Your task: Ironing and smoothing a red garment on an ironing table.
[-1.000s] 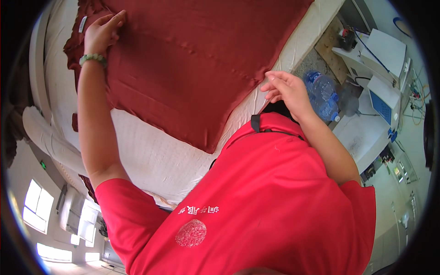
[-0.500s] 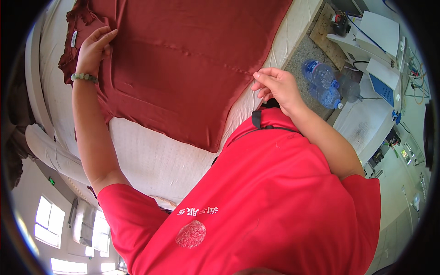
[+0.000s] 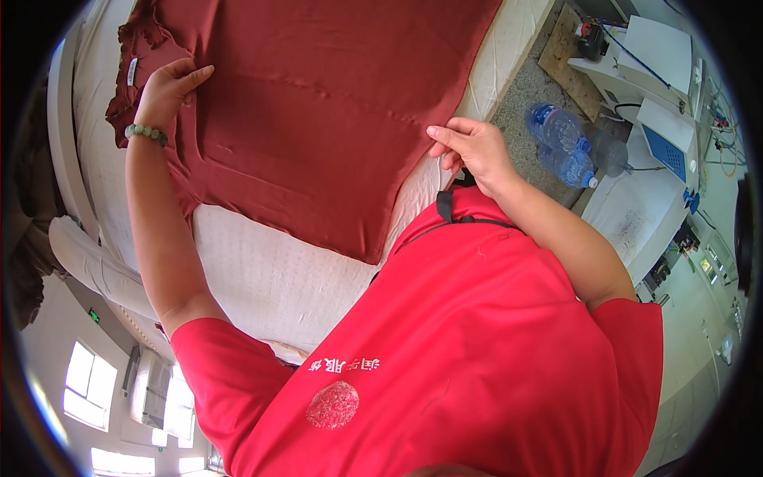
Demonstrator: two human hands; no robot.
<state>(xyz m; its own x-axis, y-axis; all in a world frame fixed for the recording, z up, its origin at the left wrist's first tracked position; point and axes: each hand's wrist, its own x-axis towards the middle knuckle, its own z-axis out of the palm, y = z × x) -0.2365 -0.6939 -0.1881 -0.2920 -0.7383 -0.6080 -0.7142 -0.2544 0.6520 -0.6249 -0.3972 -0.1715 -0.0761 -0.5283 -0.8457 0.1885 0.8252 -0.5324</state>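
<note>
The right hand is now set slightly farther left than in the earlier frame, and the left hand is shifted only a little. The edge of the cloth appears to be pinched by the right hand's narrowed fingers; whether a fold is gripped by the left hand cannot be told. The cloth is spread on the white counter. It could be skewed if its sides are pulled unevenly, or creased if the folds are pressed down. Dark red and supple-looking, it is crossed by a puckered line and ruffled at its far left.
</note>
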